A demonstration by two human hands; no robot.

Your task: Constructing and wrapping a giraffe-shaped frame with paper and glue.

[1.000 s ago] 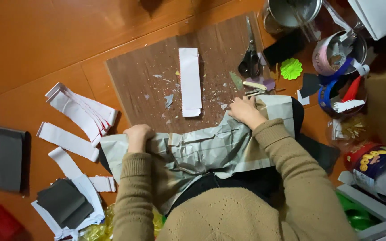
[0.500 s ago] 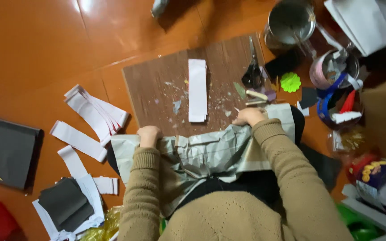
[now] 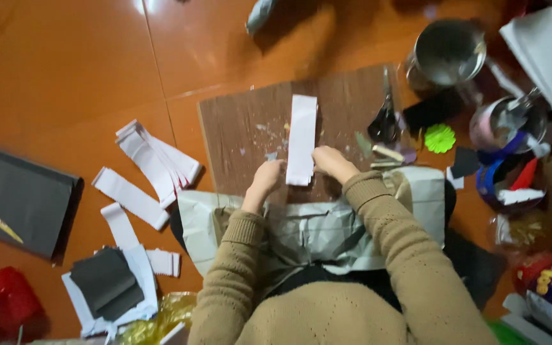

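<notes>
A white paper strip (image 3: 302,139) lies lengthwise on a brown board (image 3: 237,128) set on the orange floor (image 3: 65,64), its near end at the board's front edge. Both hands meet it at that end. The left hand (image 3: 266,177) touches the strip's lower left corner with fingers curled loosely, not closed around anything that can be seen. The right hand (image 3: 331,161) rests against the lower right edge, fingers bent and pressing or pinching the paper; whether it truly grips cannot be told from this angle.

The step in hand looks like taking up or squaring the strip at its near end. The next move would call for a firm pinch on both corners so the thin paper lifts flat without creasing.

Just below the hands, crumpled grey-white paper (image 3: 327,230) covers the lap. Scissors (image 3: 384,118) lie on the board's right side, a green flower cutout (image 3: 440,138) beside them. To the left, more white strips (image 3: 154,160) are stacked on the floor, with a dark sheet (image 3: 20,198) further out.
</notes>
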